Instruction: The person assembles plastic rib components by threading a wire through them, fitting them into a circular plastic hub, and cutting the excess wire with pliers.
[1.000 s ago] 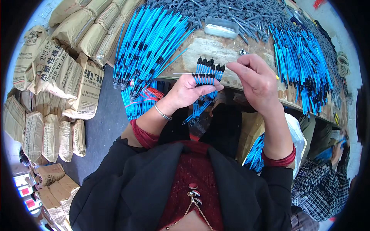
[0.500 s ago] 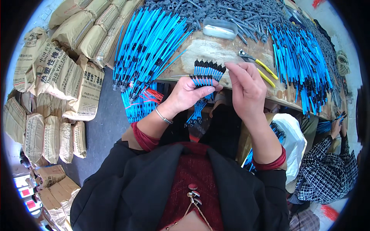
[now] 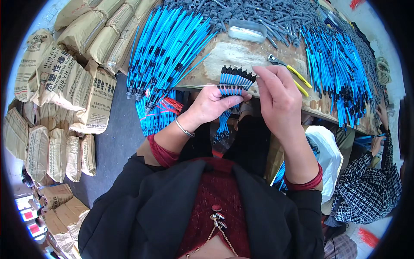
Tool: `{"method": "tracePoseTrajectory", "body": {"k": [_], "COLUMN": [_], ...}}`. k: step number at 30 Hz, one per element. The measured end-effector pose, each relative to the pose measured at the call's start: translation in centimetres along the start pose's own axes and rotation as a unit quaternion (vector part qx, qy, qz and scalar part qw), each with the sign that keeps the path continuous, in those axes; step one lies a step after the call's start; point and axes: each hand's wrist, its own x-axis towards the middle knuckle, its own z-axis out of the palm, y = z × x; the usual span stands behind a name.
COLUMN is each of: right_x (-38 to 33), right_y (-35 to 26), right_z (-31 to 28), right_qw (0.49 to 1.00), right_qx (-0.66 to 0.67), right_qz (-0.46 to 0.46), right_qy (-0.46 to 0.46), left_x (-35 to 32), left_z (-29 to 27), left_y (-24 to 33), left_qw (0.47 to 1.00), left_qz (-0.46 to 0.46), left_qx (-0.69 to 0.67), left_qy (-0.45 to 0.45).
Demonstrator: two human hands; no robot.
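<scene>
My left hand (image 3: 210,104) is closed around a fanned row of thin blue tubes (image 3: 233,79) with black tips. Its thumb lies across them, just below a line of black bands, and their lower ends hang beneath the hand. A thin pale wire or needle crosses the row by those bands. At the fan's right end, my right hand (image 3: 282,99) is raised with thumb and fingers drawn together beside the black tips. Whatever those fingertips pinch is too small to make out. Yellow-handled pliers (image 3: 297,77) lie on the table just beyond the right hand.
Blue tubes with black fittings are heaped at the table's left (image 3: 168,47) and right (image 3: 334,73). Grey plastic parts (image 3: 284,17) cover the back, near a clear plastic box (image 3: 247,31). Paper sacks (image 3: 64,82) stand left. A co-worker's patterned sleeve (image 3: 366,190) shows at right.
Both my hands have shifted slightly right with the row of tubes. The tubes hanging below the left hand have drawn closer together. At the far right, the co-worker's hands have moved apart.
</scene>
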Motion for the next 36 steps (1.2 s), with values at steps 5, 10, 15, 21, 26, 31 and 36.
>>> {"method": "tracePoseTrajectory", "body": {"k": [5, 10, 15, 21, 26, 31, 36], "right_x": [0.0, 0.3, 0.9, 1.6, 1.5, 1.6, 1.3], "right_y": [0.1, 0.7, 1.3, 1.7, 1.9, 1.5, 0.7], "right_z": [-0.2, -0.5, -0.7, -1.2, -1.2, -1.0, -0.6], "right_qw": [0.998, 0.992, 0.989, 0.990, 0.983, 0.990, 0.993], "right_qx": [-0.006, 0.076, 0.106, 0.097, 0.137, 0.085, 0.054], "right_qz": [0.047, 0.059, 0.017, -0.026, 0.017, -0.047, -0.063], "right_qy": [-0.051, -0.080, -0.103, -0.102, -0.120, -0.098, -0.086], "left_x": [-0.3, -0.2, -0.1, -0.3, -0.2, -0.2, -0.2], "left_z": [-0.2, -0.3, -0.6, -0.7, -0.5, -0.3, -0.4], "left_y": [-0.1, -0.1, -0.1, 0.6, 1.1, 1.0, 0.2], "left_qw": [1.000, 1.000, 1.000, 0.999, 0.998, 0.998, 1.000], "left_qz": [-0.018, -0.012, 0.004, -0.031, -0.052, -0.048, -0.019], "left_qx": [-0.016, -0.029, 0.010, 0.003, -0.011, -0.030, -0.015], "left_qy": [0.007, 0.001, -0.024, -0.021, -0.015, -0.005, -0.015]}}
